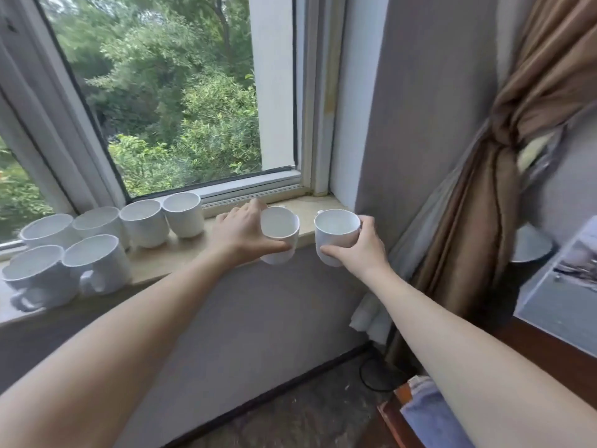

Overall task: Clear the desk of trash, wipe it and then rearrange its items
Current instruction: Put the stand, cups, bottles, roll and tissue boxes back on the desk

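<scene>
Both mugs were at the front lip of the windowsill (168,263), towards its right end, and that was where the risk lay. The left hand (240,234) gripped the left mug (279,232) from the side, thumb under its near wall and fingers (255,206) curled round the far side. The right hand (361,253) wrapped the right mug (336,234) the same way. Each base showed below the windowsill's front edge, so neither mug looked fully supported, though whether they touched the stone could not be told. Let go there, either would probably tip off the windowsill onto the floor (307,415) beneath it. The two mugs sat near each other, so a careless shift could knock rim against rim. Further left on the windowsill six other mugs (97,240) stood crowded together, some touching, and a sideways push of the left mug could bump the nearest and set them off. Right of the windowsill hung a tied curtain (484,221), close enough to snag the right elbow on a turn back to the desk (549,350).
</scene>
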A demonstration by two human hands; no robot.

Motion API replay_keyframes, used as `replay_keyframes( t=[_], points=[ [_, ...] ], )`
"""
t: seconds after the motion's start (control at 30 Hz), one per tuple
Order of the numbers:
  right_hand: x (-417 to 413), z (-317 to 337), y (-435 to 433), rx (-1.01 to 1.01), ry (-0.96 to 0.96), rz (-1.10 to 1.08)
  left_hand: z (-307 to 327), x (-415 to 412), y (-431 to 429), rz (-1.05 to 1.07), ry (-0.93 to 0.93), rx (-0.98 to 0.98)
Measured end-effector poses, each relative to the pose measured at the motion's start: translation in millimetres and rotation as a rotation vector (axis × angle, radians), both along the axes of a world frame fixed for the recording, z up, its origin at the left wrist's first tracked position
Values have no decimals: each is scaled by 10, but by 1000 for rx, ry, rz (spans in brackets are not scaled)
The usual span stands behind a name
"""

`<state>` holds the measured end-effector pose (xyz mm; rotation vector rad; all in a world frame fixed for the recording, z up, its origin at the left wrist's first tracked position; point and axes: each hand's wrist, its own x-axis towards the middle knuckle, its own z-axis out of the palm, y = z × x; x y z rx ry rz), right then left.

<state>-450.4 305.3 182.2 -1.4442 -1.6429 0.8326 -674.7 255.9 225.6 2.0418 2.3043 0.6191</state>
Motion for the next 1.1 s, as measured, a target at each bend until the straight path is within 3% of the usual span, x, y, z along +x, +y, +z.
replay_keyframes(
  t=[0.43,0.63,0.93,1.1],
  points=[
    [2876,-94,-691,-42,-74,-524,-214,3015,394,-509,-107,-115],
    [3986,-264,-1208,-93,-77,-757,-432,4386,331,-730,-63,-165],
    [5314,-620,-1837,-210,60,-1037,-862,6114,82,-956,13,-324],
    [5846,-869,-1987,-268,135,-1123,-1121,6847,-5,-1029,-35,-419]
  ],
)
